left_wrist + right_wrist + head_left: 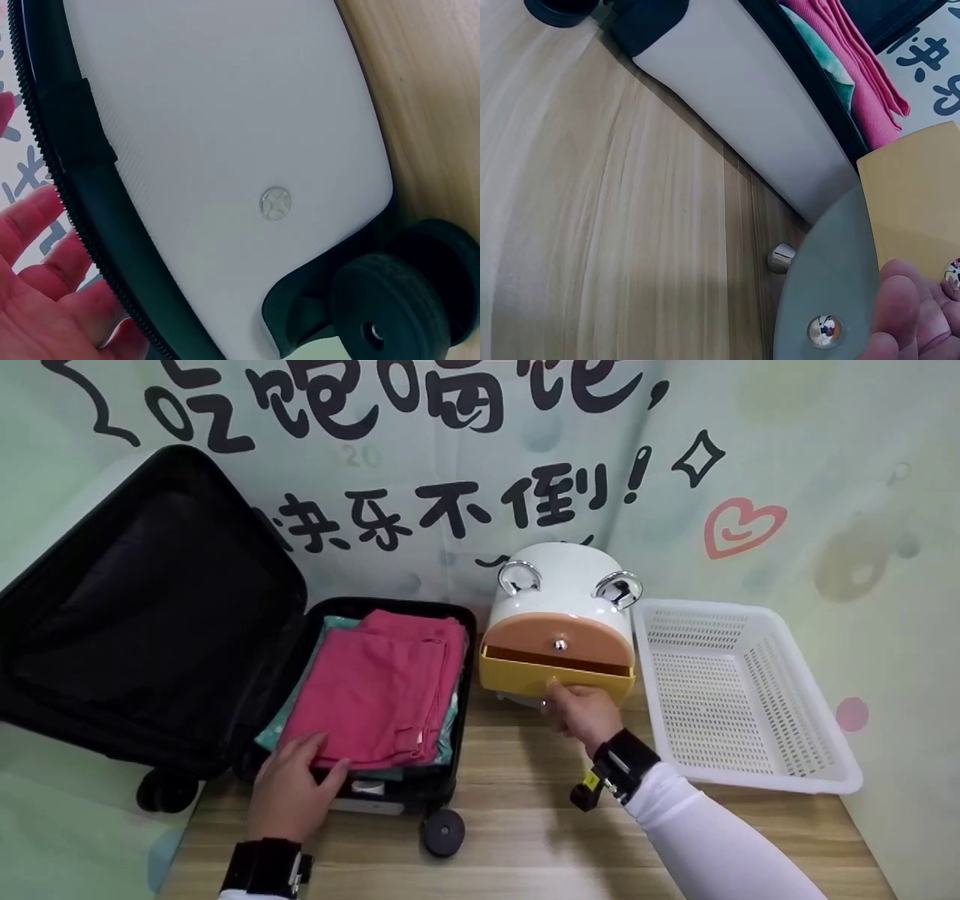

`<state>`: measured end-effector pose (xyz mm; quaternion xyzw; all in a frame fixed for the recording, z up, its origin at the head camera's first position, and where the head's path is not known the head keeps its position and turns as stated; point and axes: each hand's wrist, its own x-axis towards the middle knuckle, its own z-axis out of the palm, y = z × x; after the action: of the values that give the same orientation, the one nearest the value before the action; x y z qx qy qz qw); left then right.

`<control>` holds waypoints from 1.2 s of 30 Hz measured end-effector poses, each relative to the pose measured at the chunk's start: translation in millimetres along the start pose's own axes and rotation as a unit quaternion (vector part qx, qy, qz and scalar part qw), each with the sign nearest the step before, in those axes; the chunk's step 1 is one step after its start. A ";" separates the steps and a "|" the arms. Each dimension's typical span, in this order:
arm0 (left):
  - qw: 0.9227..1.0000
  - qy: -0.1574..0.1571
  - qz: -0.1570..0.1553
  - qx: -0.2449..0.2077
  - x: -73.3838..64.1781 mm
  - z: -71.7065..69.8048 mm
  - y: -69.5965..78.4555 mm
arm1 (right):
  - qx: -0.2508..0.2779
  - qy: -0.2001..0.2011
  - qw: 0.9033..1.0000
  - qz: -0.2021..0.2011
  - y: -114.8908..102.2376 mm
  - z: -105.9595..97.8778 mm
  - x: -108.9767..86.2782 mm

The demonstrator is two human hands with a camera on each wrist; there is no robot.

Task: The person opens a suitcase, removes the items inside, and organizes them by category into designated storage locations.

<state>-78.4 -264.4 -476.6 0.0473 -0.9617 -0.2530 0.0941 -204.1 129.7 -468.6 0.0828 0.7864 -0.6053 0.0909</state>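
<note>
My right hand (581, 711) is at the front of a yellow drawer (517, 673), fingers curled at its small shiny knob (952, 274). The drawer stands partly pulled out of a white animal-faced drawer box (562, 577), below an orange drawer (525, 634). In the right wrist view a grey lower drawer front (832, 270) shows its own knob. My left hand (296, 787) lies with relaxed, spread fingers at the near edge of folded pink trousers (375, 682). These sit on teal patterned cloth (285, 716) inside an open black-lined suitcase (466, 660).
The raised suitcase lid (165, 607) leans to the left. A white perforated basket (757, 780) stands right of the drawer box. Suitcase wheels (442, 832) stick out toward the front of the wooden table (517, 840). A printed cloth backdrop (450, 457) hangs behind.
</note>
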 end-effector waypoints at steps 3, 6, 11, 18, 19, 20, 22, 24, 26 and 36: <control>1.000 0.008 -0.010 0.009 -0.9 -2.2 2.3 | 0.003 -0.003 1.000 0.003 0.2 0.6 -3.3; 1.000 0.020 -0.013 0.017 -0.1 -3.4 4.4 | 0.006 -0.001 1.000 0.002 -0.1 0.4 -5.3; 0.999 0.024 -0.018 0.023 0.2 -4.0 4.7 | 0.004 0.003 1.000 -0.003 2.9 1.7 -7.2; 1.000 0.021 -0.006 0.021 0.0 -3.7 4.5 | 0.021 0.001 1.000 -0.001 6.2 3.7 -11.4; 1.000 0.019 -0.004 0.019 0.1 -3.7 4.6 | 0.020 0.001 1.000 0.000 6.5 3.7 -12.1; 1.000 0.017 -0.004 0.016 0.0 -3.7 4.6 | 0.018 0.001 1.000 0.001 6.6 3.5 -13.1; 1.000 0.013 -0.005 0.011 0.0 -3.7 4.9 | 0.014 0.000 1.000 0.003 7.2 3.3 -14.9; 1.000 0.010 -0.006 0.007 0.1 -3.8 5.3 | 0.011 -0.002 1.000 0.004 7.6 3.0 -17.0; 1.000 0.010 -0.005 0.005 0.2 -3.8 5.6 | 0.008 -0.003 1.000 0.004 8.3 2.8 -18.9; 1.000 -0.023 0.003 0.009 2.2 -0.7 5.9 | -0.007 0.001 1.000 -0.008 11.5 3.1 -25.7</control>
<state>-80.6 -259.9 -472.8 0.0392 -0.9660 -0.2451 0.0719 -176.2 129.1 -474.0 0.0767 0.7915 -0.6003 0.0857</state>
